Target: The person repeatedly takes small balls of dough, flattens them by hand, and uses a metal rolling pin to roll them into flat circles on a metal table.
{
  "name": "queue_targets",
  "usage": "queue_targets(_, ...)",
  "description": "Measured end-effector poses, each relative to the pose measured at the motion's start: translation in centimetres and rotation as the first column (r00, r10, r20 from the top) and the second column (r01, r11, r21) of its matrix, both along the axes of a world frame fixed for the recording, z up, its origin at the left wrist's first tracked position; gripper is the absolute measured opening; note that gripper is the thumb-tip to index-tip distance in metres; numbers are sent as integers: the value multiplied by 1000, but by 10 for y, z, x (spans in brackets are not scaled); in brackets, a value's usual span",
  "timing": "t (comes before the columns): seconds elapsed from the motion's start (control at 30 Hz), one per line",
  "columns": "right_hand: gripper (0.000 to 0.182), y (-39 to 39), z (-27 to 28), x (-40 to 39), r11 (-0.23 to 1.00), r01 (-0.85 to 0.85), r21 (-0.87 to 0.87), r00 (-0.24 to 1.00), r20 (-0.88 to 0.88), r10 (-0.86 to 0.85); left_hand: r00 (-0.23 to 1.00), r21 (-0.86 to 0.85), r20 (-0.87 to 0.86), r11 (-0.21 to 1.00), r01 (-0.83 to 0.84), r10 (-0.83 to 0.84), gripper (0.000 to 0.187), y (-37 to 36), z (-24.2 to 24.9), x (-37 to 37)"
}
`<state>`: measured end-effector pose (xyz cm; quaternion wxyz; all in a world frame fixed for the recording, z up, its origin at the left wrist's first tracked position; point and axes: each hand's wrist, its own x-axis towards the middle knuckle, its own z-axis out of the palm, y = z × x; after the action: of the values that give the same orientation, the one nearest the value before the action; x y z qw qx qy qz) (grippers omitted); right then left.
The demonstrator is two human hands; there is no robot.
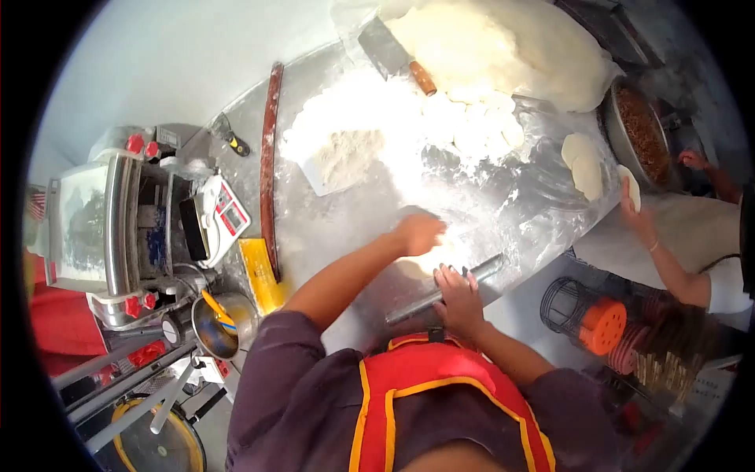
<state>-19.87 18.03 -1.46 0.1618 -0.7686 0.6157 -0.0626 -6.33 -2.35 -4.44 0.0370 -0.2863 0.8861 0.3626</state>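
Note:
My left hand (421, 234) is over the floured metal table, at the edge of a pale piece of dough (431, 261). Motion smears its fingers, and what they grip, if anything, is hidden. Closer to my body, my right hand (460, 300) rests over a metal rolling pin (489, 269), fingers curled across it. The pin lies slantwise near the table's front edge. Several small dough pieces (480, 126) sit in flour beyond my hands. Flattened dough rounds (583, 167) overlap at the table's right side.
A large dough mass (535, 55) lies at the back beside a wood-handled scraper (385, 49). A flour pile (346, 157) and a long wooden stick (270, 157) are leftward, near a scale (224, 220). At right, a co-worker's hand (631, 195) holds a dough round by a filling bowl (641, 134).

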Motion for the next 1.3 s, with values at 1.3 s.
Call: queue_targets(1.3, 54, -13, -12, 4, 997, 60, -46, 984, 169, -52, 932, -399, -256, 851, -342, 255, 57, 44, -6, 13)
